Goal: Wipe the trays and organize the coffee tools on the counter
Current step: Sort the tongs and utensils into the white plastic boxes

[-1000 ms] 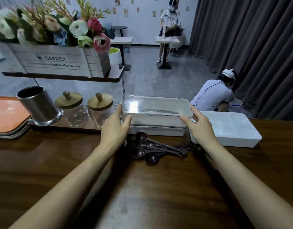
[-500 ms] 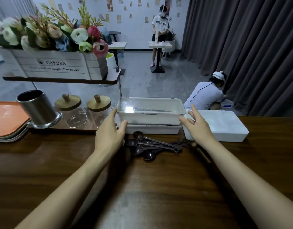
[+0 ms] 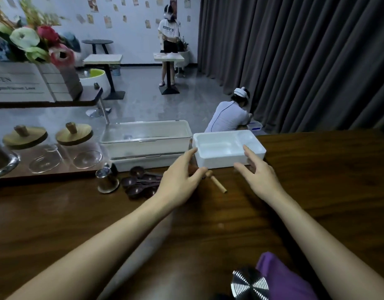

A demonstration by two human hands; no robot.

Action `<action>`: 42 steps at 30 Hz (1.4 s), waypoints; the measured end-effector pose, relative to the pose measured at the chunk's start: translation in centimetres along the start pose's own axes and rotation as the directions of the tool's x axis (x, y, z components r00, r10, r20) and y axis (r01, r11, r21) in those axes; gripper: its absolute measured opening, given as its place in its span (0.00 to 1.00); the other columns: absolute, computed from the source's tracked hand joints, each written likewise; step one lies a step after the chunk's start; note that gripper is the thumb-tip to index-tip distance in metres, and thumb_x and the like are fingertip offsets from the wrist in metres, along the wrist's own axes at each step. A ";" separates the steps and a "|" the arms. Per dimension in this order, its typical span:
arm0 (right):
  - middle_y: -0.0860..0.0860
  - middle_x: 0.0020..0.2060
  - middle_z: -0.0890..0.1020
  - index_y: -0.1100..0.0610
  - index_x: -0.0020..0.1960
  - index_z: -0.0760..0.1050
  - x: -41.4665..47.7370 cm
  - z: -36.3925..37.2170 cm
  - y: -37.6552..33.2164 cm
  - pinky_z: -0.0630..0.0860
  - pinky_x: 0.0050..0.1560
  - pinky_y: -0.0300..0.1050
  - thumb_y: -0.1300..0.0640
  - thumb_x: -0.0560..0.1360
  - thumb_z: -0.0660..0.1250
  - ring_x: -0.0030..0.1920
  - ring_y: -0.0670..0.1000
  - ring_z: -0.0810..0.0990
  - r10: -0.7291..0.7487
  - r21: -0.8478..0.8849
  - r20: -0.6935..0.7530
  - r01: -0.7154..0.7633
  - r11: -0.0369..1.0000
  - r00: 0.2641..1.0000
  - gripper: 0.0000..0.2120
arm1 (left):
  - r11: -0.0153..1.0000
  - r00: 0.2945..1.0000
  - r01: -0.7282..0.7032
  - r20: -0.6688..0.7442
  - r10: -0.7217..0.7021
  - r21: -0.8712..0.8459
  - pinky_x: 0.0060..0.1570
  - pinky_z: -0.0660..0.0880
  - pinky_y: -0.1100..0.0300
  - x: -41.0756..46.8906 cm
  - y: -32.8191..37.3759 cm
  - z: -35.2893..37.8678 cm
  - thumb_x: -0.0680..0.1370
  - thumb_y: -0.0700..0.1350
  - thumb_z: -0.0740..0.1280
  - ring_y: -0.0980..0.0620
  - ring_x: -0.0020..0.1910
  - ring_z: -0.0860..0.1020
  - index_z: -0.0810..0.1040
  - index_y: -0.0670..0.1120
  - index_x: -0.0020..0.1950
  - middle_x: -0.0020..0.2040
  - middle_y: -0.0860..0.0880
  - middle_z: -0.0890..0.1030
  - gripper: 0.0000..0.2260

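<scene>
- the white divided tray (image 3: 219, 163) sits open side up at the far edge of the counter (image 3: 321, 182), just right of the stacked white trays (image 3: 145, 137); we judge it is placed for wiping.
- left hand (image 3: 180, 180) is at the tray's near left corner, fingers straight, thumb spread. grip open, nothing held; we cannot tell if it touches.
- right hand (image 3: 259, 173) has its index over the near rim and its thumb by the front wall. grip wide, not closed.
- both forearms stretch forward, bracketing the tray, probably to draw it closer.
- dark spoons (image 3: 139, 184) and a wooden-handled tool (image 3: 218, 184) lie unsorted; purple cloth (image 3: 282, 276) lies at the near edge.
</scene>
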State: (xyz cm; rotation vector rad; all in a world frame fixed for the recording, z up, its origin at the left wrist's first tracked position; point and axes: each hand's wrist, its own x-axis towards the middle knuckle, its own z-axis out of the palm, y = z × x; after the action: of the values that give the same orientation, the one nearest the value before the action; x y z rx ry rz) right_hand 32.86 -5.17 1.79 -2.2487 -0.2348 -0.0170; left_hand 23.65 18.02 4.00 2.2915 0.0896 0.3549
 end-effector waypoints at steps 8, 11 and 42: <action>0.51 0.77 0.67 0.44 0.80 0.59 1.6 -3.6 3.6 0.67 0.70 0.52 0.41 0.79 0.66 0.74 0.55 0.67 -0.027 -0.057 -0.012 0.026 0.998 1.000 0.33 | 0.991 0.990 0.123 0.066 -0.126 0.051 0.70 0.69 0.48 3.4 1.5 5.9 0.79 0.58 0.68 0.48 0.72 0.72 0.58 0.53 0.82 0.77 0.52 0.69 0.35; 0.50 0.79 0.62 0.50 0.81 0.59 3.4 -4.4 5.1 0.61 0.75 0.51 0.43 0.79 0.67 0.78 0.53 0.61 -0.036 -0.053 -0.002 0.036 0.998 0.999 0.34 | 0.982 0.978 0.189 0.081 -0.191 0.025 0.70 0.70 0.46 4.4 1.6 7.1 0.73 0.65 0.66 0.48 0.70 0.74 0.56 0.55 0.82 0.77 0.52 0.69 0.40; 0.48 0.77 0.66 0.50 0.78 0.66 10.8 -3.6 9.7 0.61 0.75 0.47 0.48 0.79 0.70 0.77 0.54 0.63 0.032 0.160 0.082 -0.045 0.986 0.996 0.30 | 0.923 0.916 0.383 -0.119 -0.383 -0.023 0.60 0.71 0.53 9.5 -1.2 11.2 0.81 0.52 0.68 0.43 0.60 0.78 0.66 0.50 0.79 0.47 0.50 0.78 0.27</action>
State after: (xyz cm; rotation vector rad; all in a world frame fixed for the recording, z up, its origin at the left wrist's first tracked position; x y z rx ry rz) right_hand 45.37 -12.14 -2.33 -2.0937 -0.2267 0.1084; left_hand 35.92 12.57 -1.95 2.1870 0.5928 0.2865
